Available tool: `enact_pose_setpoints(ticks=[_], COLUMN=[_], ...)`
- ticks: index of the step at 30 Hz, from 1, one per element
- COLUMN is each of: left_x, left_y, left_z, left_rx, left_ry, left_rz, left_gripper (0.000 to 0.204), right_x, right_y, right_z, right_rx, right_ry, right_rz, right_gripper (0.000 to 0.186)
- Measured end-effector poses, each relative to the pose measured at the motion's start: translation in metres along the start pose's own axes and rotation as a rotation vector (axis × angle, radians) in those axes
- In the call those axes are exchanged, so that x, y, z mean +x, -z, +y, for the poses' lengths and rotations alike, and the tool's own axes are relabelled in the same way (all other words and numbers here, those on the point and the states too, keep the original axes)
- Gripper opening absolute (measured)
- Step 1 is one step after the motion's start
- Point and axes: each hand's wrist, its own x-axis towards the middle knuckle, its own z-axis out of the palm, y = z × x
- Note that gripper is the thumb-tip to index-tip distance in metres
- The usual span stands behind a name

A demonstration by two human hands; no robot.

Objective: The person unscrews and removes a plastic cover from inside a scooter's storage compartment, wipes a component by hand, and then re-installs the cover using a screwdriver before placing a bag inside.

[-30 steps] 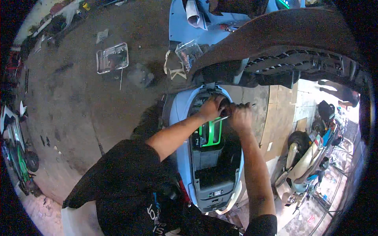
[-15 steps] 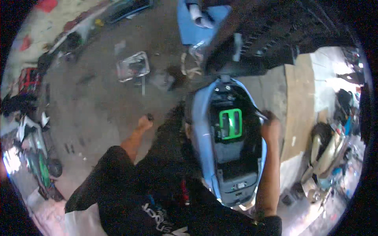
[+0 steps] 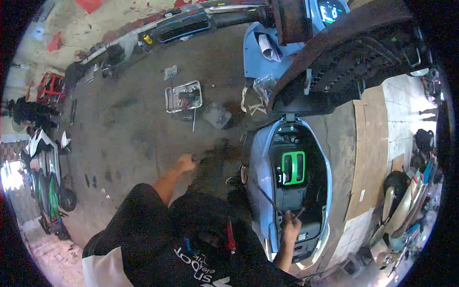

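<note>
A light blue scooter stands at my right with its dark seat tipped up. Inside its open under-seat compartment sits a green-framed block. Over the near part of that compartment, my right hand is closed around a dark tool with a long thin shaft. The shaft slants toward the compartment's left rim, and its exact kind is unclear. My left hand hangs low over the floor to the scooter's left, closed on a small dark thing that I cannot make out.
On the floor ahead are a metal tray of parts and a clear plastic bag. Cardboard lies right of the scooter, with piled body panels beyond. A red crate-like frame and a green-and-white vehicle stand far left.
My right hand has moved from the compartment's right rim to its near part, with the tool. My left hand stays low and closed. The whole view has shifted and sharpened.
</note>
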Motion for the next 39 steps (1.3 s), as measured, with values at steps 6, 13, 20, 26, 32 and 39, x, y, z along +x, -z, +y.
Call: enact_pose_setpoints(ticks=[6,13,20,26,32,39], left_x=[-0.006,0.007,0.063,0.083,0.154,0.196], left_y=[0.093,0.118,0.109,0.078,0.012,-0.035], left_z=[0.113,0.114,-0.02,-0.086,-0.096,-0.084], left_rx=[-0.085,-0.172,-0.191,-0.4,-0.538,-0.534], left_ry=[-0.503,-0.727,0.079,0.16,0.246,-0.01], left_rz=[-0.023,-0.096,0.116,0.201,0.138,0.097], left_gripper=[0.069,0.059,0.047,0.037,0.024,0.033], right_x=[0.006,0.069,0.173,0.284,0.398,0.474], right_y=[-0.075,-0.211,-0.296,-0.327,-0.322,-0.316], right_z=[-0.075,-0.146,-0.145,-0.157,-0.15,-0.123], right_rx=[-0.197,-0.118,-0.278,-0.846,-0.87,-0.799], right_ry=[0.044,-0.046,0.391,0.254,0.717,1.111], right_rz=[-0.127,-0.355,-0.239,-0.221,0.237,0.361], right_gripper=[0.036,0.044,0.059,0.081,0.101,0.083])
